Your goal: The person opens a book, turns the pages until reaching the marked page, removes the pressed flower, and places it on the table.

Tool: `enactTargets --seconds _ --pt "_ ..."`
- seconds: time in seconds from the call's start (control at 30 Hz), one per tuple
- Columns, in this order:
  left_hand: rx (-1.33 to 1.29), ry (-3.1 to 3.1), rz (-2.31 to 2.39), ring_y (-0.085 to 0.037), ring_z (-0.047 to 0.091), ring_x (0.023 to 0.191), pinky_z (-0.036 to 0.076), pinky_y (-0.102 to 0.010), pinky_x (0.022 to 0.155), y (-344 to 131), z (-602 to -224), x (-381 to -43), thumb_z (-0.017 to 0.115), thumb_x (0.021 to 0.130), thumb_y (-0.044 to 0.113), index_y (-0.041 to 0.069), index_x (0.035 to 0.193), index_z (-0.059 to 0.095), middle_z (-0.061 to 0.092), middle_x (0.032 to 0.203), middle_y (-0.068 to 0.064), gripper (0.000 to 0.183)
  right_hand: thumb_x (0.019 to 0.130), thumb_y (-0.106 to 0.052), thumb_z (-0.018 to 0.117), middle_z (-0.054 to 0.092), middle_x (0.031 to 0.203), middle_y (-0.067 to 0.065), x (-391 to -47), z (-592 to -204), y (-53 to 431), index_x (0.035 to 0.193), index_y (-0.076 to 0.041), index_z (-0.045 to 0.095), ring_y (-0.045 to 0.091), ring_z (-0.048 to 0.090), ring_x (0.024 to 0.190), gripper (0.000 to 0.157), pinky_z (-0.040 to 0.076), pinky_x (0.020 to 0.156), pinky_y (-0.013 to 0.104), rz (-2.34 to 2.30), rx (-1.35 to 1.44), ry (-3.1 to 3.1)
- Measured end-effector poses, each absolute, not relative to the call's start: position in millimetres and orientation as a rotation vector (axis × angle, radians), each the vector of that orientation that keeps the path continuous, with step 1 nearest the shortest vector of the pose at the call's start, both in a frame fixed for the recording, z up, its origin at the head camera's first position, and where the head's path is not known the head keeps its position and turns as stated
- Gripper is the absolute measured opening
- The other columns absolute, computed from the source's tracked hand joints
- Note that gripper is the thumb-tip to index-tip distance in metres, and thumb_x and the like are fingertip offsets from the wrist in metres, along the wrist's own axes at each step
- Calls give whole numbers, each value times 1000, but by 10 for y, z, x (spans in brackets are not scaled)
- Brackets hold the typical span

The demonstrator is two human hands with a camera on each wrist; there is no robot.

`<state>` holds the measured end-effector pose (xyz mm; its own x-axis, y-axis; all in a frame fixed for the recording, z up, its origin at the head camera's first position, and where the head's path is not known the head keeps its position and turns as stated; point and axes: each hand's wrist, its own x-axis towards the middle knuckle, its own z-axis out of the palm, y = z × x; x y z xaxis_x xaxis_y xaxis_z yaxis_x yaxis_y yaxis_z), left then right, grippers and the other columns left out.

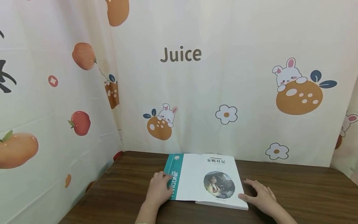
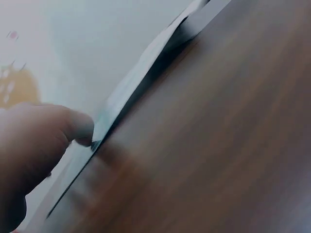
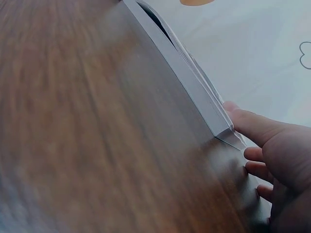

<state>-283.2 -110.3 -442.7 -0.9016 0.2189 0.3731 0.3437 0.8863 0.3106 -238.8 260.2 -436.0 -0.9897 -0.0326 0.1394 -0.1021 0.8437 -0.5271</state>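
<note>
A book (image 1: 215, 177) lies opened on the wooden table, showing a title page with a round picture. Its white inside cover and teal flap (image 1: 174, 183) spread to the left. My left hand (image 1: 158, 189) rests at the flap with relaxed fingers; in the left wrist view its thumb (image 2: 80, 127) touches the cover's edge. Beside the book's lower right edge is my right hand (image 1: 261, 197). In the right wrist view the thumb (image 3: 250, 125) touches the corner of the pages, and the other fingers lie loosely beside the block of pages (image 3: 194, 97).
The wooden table (image 1: 296, 186) extends on both sides of the book. A pale curtain (image 1: 195, 84) with fruit, rabbits and flowers hangs along its back edge, and another curtain (image 1: 56, 102) runs along the left.
</note>
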Motion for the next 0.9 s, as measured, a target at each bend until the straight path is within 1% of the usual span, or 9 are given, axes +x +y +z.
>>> enactTargets --seconds 0.07,0.13,0.2,0.27,0.37,0.47,0.53,0.7,0.9 --pt "-604 -2633 -529 -23 50 100 43 -41 87 -910 -4428 -2807 62 75 9 13 108 68 58 106 -4 33 75 -52 68 43 133 27 -2384 -4357 2601 126 -2 52 53 28 124 73 11 93 72 840 110 -2892" --pt "-792 -2523 -504 -17 54 101 45 -34 87 -668 -4420 -2764 62 75 5 15 105 69 62 105 2 32 76 -52 68 43 133 28 -2382 -4356 2600 126 -2 52 53 29 123 73 11 93 72 842 115 -2888" --pt "-934 -2413 -463 -10 56 96 46 -26 84 -406 -4407 -2706 63 77 7 18 100 70 64 100 8 27 76 -52 68 43 133 27 -2382 -4361 2599 126 -2 52 53 29 123 73 11 93 72 845 119 -2883" --pt "-1002 -2335 -412 -6 57 95 46 -22 83 -161 -4381 -2640 64 79 13 21 96 71 65 98 10 21 76 -52 67 43 133 27 -2381 -4368 2599 126 -2 52 52 29 123 72 12 92 72 840 123 -2880" --pt "-1014 -2385 -362 -5 55 104 44 -22 87 103 -4363 -2550 62 85 29 25 102 69 63 107 11 19 77 -52 67 44 133 27 -2378 -4378 2602 126 -3 52 52 29 123 70 12 92 72 830 127 -2876" --pt "-984 -2547 -355 -8 48 116 40 -26 95 221 -4371 -2507 54 87 51 27 114 65 57 121 10 37 79 -49 66 42 134 27 -2375 -4371 2625 127 -4 52 53 27 124 67 11 92 72 874 161 -2879" --pt "-967 -2634 -377 -10 45 121 39 -28 97 240 -4376 -2503 49 85 62 28 119 62 52 127 9 50 80 -45 66 40 135 28 -2374 -4361 2664 127 -3 52 54 23 125 64 8 92 73 956 207 -2882" --pt "-955 -2694 -444 -11 43 123 40 -30 96 233 -4380 -2506 50 78 70 28 122 61 51 130 8 62 81 -36 67 37 136 31 -2384 -4374 2745 126 -2 52 58 17 126 59 5 90 75 1073 313 -2875" --pt "-962 -2725 -504 -11 42 124 40 -30 96 226 -4389 -2516 52 76 70 28 123 60 50 131 9 63 79 -44 67 40 135 28 -2396 -4398 2701 125 -3 53 55 22 125 63 8 90 74 939 246 -2892"
